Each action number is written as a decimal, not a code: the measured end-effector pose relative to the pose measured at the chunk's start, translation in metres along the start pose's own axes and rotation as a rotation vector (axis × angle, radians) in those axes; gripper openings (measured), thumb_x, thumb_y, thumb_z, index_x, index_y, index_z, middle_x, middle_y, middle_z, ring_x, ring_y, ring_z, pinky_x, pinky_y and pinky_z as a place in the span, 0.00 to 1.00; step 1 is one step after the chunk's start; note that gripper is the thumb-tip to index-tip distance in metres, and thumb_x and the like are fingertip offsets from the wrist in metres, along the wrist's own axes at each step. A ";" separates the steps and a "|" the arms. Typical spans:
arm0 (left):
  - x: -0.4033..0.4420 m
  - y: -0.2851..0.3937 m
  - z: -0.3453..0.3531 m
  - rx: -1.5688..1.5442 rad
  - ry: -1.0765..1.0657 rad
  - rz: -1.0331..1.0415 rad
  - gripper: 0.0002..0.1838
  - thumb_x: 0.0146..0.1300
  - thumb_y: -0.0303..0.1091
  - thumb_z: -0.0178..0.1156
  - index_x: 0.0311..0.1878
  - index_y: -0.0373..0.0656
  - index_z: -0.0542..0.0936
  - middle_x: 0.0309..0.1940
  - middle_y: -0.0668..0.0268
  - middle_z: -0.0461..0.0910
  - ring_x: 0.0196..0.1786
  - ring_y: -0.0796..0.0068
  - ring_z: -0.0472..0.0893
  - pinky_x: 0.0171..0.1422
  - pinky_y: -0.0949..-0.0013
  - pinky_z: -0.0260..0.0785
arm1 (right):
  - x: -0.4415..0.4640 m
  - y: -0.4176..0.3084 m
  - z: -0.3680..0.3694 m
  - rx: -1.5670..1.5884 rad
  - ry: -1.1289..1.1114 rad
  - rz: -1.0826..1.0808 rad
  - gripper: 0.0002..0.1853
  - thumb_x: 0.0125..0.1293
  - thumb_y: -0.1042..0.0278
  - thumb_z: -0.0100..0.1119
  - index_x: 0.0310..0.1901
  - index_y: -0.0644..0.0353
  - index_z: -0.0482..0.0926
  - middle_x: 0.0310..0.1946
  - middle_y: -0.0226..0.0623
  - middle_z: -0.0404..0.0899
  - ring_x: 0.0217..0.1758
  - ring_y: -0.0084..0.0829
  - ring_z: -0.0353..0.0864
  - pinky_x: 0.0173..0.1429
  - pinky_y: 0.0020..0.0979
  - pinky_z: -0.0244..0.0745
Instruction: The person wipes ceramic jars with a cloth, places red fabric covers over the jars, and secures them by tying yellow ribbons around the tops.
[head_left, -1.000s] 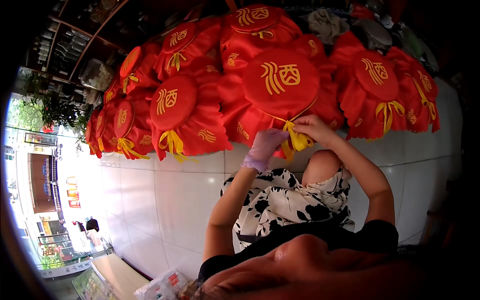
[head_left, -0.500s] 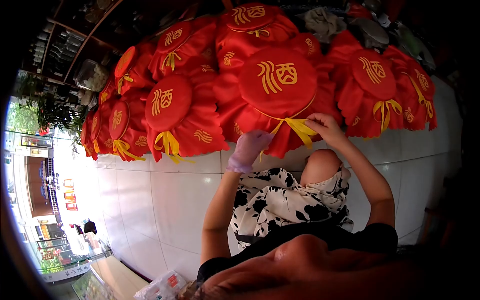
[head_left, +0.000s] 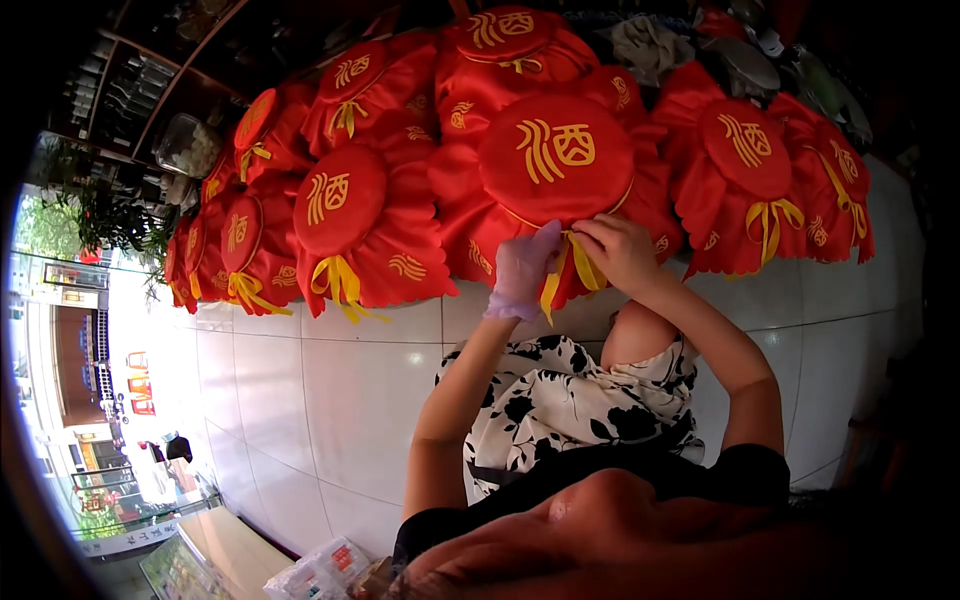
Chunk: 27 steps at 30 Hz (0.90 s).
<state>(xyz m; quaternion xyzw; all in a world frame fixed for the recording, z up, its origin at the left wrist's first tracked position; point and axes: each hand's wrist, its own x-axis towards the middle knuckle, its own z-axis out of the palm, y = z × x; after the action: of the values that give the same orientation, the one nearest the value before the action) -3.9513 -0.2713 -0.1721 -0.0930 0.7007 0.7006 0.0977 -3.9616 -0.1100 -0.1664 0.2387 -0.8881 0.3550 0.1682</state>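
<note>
In front of me stands a large jar under a red cloth cover (head_left: pixel 556 160) with gold characters on its round top. A yellow ribbon (head_left: pixel 578 268) runs around its neck, and its ends hang down at the front. My left hand (head_left: pixel 526 262), in a thin purple glove, pinches the ribbon just left of the knot area. My bare right hand (head_left: pixel 618 250) has its fingers closed on the ribbon at the right side. Both hands are close together, and the fingers partly hide the ribbon where it crosses.
More red-covered jars with yellow bows stand around it, such as one at the left (head_left: pixel 340 200) and one at the right (head_left: pixel 745 150). Grey cloth (head_left: pixel 650 45) lies behind. Shelves (head_left: pixel 130 100) rise at the back left. A plastic bag (head_left: pixel 318 570) lies at the lower left.
Both hands have moved together toward the middle of the ribbon. The right hand has come left and inward, the left hand up and right. The ribbon ends now hang lower instead of spreading rightward.
</note>
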 end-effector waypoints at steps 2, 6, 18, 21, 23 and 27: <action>0.002 0.005 0.005 -0.231 0.043 -0.231 0.12 0.53 0.39 0.58 0.23 0.40 0.77 0.14 0.74 0.67 0.17 0.84 0.62 0.21 0.79 0.50 | -0.001 0.003 0.010 -0.114 -0.037 -0.028 0.07 0.53 0.65 0.57 0.31 0.58 0.78 0.25 0.34 0.77 0.27 0.36 0.77 0.29 0.34 0.71; 0.001 0.002 0.001 -0.287 0.025 -0.243 0.11 0.52 0.37 0.58 0.20 0.43 0.74 0.12 0.75 0.63 0.16 0.85 0.58 0.20 0.79 0.46 | -0.003 0.000 0.017 -0.112 -0.067 0.079 0.08 0.52 0.64 0.59 0.30 0.58 0.77 0.25 0.35 0.77 0.27 0.37 0.77 0.29 0.36 0.71; 0.000 -0.016 0.001 -0.368 0.052 -0.202 0.07 0.53 0.32 0.56 0.22 0.43 0.75 0.12 0.75 0.62 0.16 0.86 0.57 0.21 0.80 0.46 | 0.004 0.000 0.022 0.107 -0.163 0.218 0.06 0.54 0.66 0.58 0.30 0.58 0.77 0.18 0.37 0.77 0.22 0.33 0.77 0.26 0.30 0.68; -0.002 -0.011 0.000 -0.314 0.003 -0.176 0.07 0.53 0.33 0.56 0.22 0.42 0.76 0.12 0.76 0.61 0.15 0.86 0.56 0.20 0.80 0.45 | -0.003 0.011 0.032 0.534 -0.136 0.343 0.04 0.57 0.69 0.55 0.29 0.60 0.76 0.18 0.33 0.75 0.20 0.24 0.73 0.23 0.25 0.64; 0.001 -0.010 0.002 -0.361 0.014 -0.268 0.09 0.53 0.35 0.56 0.22 0.41 0.75 0.11 0.76 0.60 0.14 0.86 0.54 0.19 0.79 0.43 | -0.002 0.010 0.029 0.793 -0.119 0.416 0.05 0.59 0.71 0.54 0.28 0.61 0.75 0.17 0.28 0.73 0.19 0.17 0.69 0.22 0.20 0.61; -0.005 -0.008 0.001 -0.400 0.016 -0.318 0.12 0.54 0.37 0.56 0.21 0.41 0.75 0.11 0.76 0.59 0.13 0.86 0.53 0.18 0.78 0.41 | -0.003 0.019 0.021 0.935 -0.337 0.449 0.05 0.62 0.73 0.50 0.31 0.64 0.73 0.20 0.23 0.69 0.20 0.11 0.63 0.24 0.15 0.58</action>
<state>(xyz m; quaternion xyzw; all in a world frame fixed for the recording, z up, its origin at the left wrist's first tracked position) -3.9444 -0.2708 -0.1780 -0.2250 0.5254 0.8004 0.1806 -3.9726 -0.1119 -0.1930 0.1464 -0.6795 0.6960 -0.1804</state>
